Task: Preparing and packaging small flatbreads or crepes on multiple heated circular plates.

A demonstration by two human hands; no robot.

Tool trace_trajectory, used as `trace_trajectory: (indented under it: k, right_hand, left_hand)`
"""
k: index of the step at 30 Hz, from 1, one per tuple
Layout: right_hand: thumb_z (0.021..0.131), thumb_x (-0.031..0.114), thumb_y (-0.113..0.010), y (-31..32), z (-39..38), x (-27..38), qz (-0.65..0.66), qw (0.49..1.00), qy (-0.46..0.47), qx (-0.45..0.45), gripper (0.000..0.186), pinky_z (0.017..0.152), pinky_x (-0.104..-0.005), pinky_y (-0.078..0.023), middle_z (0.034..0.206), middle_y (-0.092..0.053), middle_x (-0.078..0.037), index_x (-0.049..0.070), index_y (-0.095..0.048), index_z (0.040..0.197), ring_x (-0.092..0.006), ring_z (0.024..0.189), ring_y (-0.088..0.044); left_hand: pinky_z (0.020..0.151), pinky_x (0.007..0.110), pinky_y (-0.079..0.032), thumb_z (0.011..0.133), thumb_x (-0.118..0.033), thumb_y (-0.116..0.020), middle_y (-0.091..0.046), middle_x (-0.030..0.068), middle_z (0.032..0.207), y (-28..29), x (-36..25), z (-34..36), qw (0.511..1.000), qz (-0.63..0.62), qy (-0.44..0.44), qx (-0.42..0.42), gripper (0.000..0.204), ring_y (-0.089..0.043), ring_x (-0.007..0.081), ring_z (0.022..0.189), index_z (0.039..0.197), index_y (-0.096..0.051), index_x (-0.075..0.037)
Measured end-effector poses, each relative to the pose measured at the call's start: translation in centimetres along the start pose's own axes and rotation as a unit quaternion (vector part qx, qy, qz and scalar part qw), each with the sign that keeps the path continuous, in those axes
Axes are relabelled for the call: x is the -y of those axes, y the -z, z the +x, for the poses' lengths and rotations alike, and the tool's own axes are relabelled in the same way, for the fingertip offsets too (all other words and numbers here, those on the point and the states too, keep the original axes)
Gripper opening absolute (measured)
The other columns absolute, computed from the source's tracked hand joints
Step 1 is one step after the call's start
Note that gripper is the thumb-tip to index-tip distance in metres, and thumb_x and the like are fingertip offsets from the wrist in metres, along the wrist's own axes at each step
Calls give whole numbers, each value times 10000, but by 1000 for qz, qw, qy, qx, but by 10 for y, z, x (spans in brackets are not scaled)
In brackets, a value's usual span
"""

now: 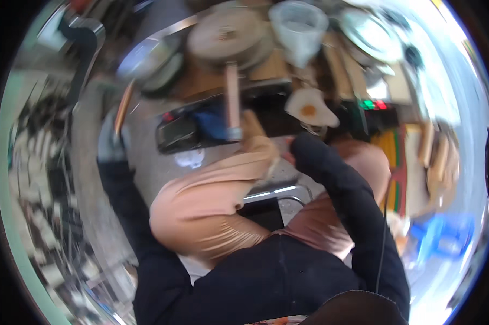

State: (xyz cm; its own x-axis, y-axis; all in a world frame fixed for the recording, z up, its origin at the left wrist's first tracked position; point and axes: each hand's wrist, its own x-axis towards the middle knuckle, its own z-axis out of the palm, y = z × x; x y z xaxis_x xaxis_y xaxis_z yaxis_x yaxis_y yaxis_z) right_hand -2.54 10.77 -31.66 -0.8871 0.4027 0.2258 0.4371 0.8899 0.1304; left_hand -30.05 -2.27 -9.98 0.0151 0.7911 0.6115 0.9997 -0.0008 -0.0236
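Observation:
My left hand (pixel 113 142), grey and blurred, is closed on a copper-coloured rod (pixel 125 108) reaching up toward a shallow round pan (pixel 150 60) at upper left. My right hand (pixel 289 151) is mostly hidden by the dark sleeve, its fingers blurred, below a white piece with an orange spot (pixel 323 114). Between my hands, a pale bar (pixel 232 95) extends down from a round, lidded wooden-looking disc (pixel 217 43). Behind my legs is a long black unit (pixel 177 132) with a blue part.
A translucent jug (pixel 298 24) and another round dish (pixel 366 30) stand at the back, above red and green lit displays (pixel 374 104). At right are yellow-edged boards (pixel 396 168), tan pieces (pixel 437 157) and a blue plastic object (pixel 442 235). Clutter lines the left.

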Motion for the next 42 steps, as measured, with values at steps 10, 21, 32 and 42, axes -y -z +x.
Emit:
trace_trajectory:
  k: [10,21,32,42]
  right_hand:
    - [703,141,-615,101,-106,-80,394,909,-99,91,189,632,-376,-491,740,-667,-138,-23,-687,763,-325,618,-589]
    - [727,140,-575,138,-168,-102,199,950,-241,-28,148,579,-402,-477,701,-658,-131,50,-691,708,-300,595,-604]
    - [770,294,-557,189,-348,-37,222,907,-278,-224,357,976,-513,-324,1268,-471,-195,124,-585,1082,-328,1158,-456]
    - [708,82,-609,201,-508,-29,195,846,-491,-77,66,548,-330,-452,659,-554,-116,42,-560,687,-278,636,-565]
  left_hand:
    - [544,288,-420,889,-295,-581,-585,96,831,-48,13,-83,783,-305,485,241,410,-516,181,612,1229,-510,-77]
    - [793,376,-500,823,-355,-639,-644,174,1040,-60,5,-71,950,81,299,36,454,-623,337,902,1168,-574,-67]
    - [875,259,-444,934,-145,-517,-591,100,1118,1,-200,156,923,-344,-8,172,347,-564,171,981,1269,-511,-59]
    - [629,195,-394,863,-34,-488,-613,70,1000,-13,-288,106,721,-371,-30,584,366,-507,90,720,1225,-539,-45]
